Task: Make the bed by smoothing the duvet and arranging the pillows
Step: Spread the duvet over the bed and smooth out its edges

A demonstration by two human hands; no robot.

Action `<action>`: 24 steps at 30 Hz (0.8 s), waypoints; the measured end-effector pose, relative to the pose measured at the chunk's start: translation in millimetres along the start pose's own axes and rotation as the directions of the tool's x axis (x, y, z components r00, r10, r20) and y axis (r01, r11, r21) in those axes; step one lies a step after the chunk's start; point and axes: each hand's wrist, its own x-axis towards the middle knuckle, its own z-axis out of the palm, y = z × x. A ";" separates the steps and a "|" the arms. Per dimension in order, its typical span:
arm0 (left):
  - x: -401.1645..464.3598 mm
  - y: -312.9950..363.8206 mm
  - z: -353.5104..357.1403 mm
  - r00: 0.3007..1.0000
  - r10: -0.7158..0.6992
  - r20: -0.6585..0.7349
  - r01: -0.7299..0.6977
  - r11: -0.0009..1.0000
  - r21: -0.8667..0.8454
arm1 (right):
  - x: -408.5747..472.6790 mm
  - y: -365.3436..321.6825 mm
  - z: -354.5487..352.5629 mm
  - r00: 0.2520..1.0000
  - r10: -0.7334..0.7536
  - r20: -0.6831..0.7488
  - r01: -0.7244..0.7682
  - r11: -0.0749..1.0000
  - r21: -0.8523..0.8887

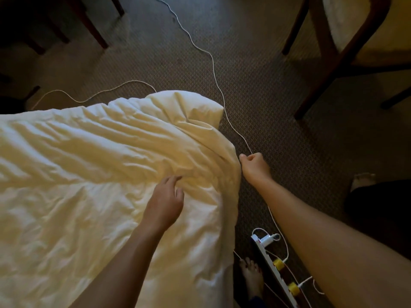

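Head view, dim room, warm light from 9 o'clock. The cream duvet [106,174] fills the frame from 7 to 10 o'clock, heavily creased, with one bunched corner pushed out toward 12 o'clock and its right edge hanging over the bed side onto patterned carpet [255,70].

Left hand [165,202]: just below centre, on the duvet near the right edge, fingers loosely bent with tips touching a ridge of cloth. No clear pinch visible; I read it as relaxed, holding nothing.

Right hand [253,163]: just right of centre, beside the duvet's hanging edge, fist clamped on a thin white cable [214,70] that runs away across the carpet toward 12 o'clock. Whether it also catches duvet cloth cannot be told.

Handling judgement: the duvet looks soft, puffy and light for its bulk, with no stiffness; it will fold and drag rather than slide flat. Best hold is probably the hem at the bunched corner, pulled outward, then flat-palm strokes across the creases. The cable lies against that corner and could snag.

Hidden or unclear: no pillows in view; the mattress and bed frame are covered. A power strip [274,265] with yellow plugs sits at 5 o'clock, partly behind the right forearm. A wooden chair [333,54] at 1 o'clock is cut off; the 11 o'clock corner is too dark to read.
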 end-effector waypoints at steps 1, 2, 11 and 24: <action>-1.0 0.4 -5.5 1.000 -0.001 -0.005 0.001 1.000 -0.003 | -3.0 -9.3 0.7 1.000 -0.025 0.009 0.025 1.000 0.019; -1.5 1.0 -11.3 1.000 0.000 -0.013 0.000 1.000 -0.004 | -5.8 -17.9 1.2 0.999 -0.047 0.014 0.047 0.998 0.032; 28.8 8.8 -41.9 0.994 0.094 -0.056 -0.094 0.996 0.004 | 5.1 -74.4 21.6 0.994 -0.111 0.025 0.109 0.991 0.079; 186.7 22.8 -57.8 0.974 0.104 -0.201 -0.096 0.994 0.048 | 128.7 -162.5 58.9 0.984 -0.154 0.090 0.116 0.937 0.330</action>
